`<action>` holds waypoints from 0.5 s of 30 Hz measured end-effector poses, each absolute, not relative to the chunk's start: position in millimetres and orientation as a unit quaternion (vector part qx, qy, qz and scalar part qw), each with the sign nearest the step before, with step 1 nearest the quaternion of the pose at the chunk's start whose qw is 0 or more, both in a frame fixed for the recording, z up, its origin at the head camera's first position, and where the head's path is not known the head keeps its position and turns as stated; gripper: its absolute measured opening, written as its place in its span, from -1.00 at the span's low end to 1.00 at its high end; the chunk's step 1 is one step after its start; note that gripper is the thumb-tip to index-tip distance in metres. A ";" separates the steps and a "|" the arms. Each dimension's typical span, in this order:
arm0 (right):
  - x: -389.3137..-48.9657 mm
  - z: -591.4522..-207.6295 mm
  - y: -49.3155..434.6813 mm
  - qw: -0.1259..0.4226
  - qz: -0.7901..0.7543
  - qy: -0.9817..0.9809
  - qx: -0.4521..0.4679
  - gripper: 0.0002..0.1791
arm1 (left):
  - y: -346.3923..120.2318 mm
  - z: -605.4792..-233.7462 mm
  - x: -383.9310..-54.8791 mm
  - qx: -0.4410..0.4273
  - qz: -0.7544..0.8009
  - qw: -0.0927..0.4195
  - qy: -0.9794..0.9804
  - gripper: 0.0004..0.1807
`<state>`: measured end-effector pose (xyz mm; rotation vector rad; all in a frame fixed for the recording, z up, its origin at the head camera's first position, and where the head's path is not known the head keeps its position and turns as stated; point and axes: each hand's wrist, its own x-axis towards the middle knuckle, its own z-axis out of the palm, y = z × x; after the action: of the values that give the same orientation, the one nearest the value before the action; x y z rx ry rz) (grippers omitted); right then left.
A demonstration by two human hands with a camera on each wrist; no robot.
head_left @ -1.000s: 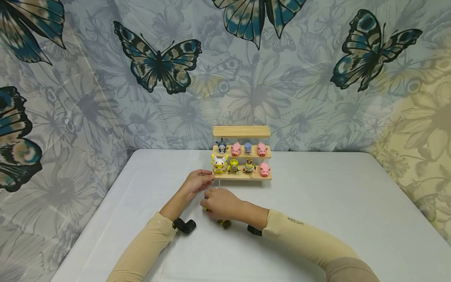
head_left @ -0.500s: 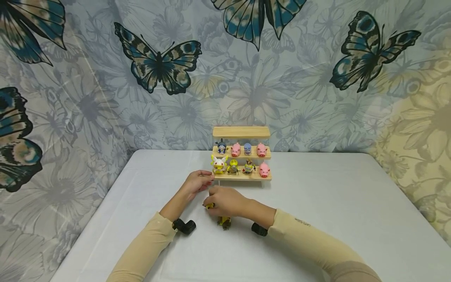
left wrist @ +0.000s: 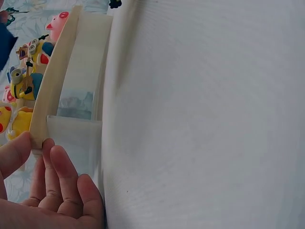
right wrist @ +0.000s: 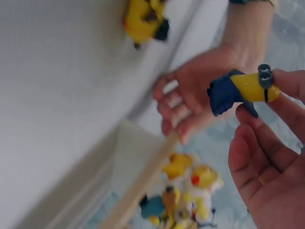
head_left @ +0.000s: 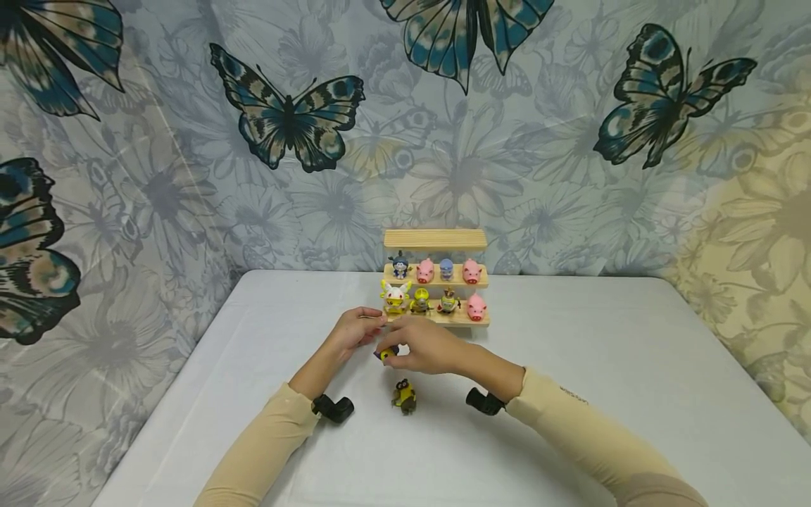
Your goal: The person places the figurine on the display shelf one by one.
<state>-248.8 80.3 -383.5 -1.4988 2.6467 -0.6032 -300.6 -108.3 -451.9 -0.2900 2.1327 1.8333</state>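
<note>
In the right wrist view, a yellow Minion figurine (right wrist: 250, 88) with grey goggles and blue clothing lies sideways between thumb and fingertips of my right hand (head_left: 426, 346). It is off the table, just in front of the tiered display shelf (head_left: 434, 241). My left hand (head_left: 355, 329) pinches the left end of the lower wooden board (left wrist: 56, 71), thumb on one face and fingers on the other. Another Minion figurine (head_left: 404, 398), yellow and brown, stands on the white table nearer to me.
On the lower tier are a white-and-yellow eared figurine (head_left: 395, 298), two Minion-like figures and a pink pig (head_left: 476, 308). The upper tier holds two pigs, a dark blue figure (head_left: 399, 266) and a pale blue one (head_left: 446, 269). Butterfly-print cloth (head_left: 469, 169) hangs behind.
My right hand has lifted the Minion figurine and carried it forward toward the shelf, uncovering the other Minion on the table. My left hand has stayed at the board's end.
</note>
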 end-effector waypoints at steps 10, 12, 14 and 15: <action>-269.9 -352.5 107.2 0.049 -0.278 0.866 -0.413 -0.81 | -106.6 -453.1 -300.0 -0.103 0.646 0.153 0.741 -0.67; -273.9 -346.9 111.7 0.048 -0.289 0.868 -0.401 -0.83 | -106.3 -452.8 -299.6 -0.105 0.647 0.151 0.740 -0.67; -277.5 -340.8 115.9 0.047 -0.298 0.870 -0.389 -0.83 | -105.9 -452.0 -299.6 -0.107 0.647 0.150 0.740 -0.67; -279.3 -337.7 117.9 0.048 -0.306 0.870 -0.383 -0.83 | -105.7 -451.7 -299.8 -0.108 0.646 0.150 0.740 -0.67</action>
<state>-279.3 117.9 -337.7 -1.1688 2.6532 -0.9326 -299.8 -105.7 -451.7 -0.3105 2.1267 1.8575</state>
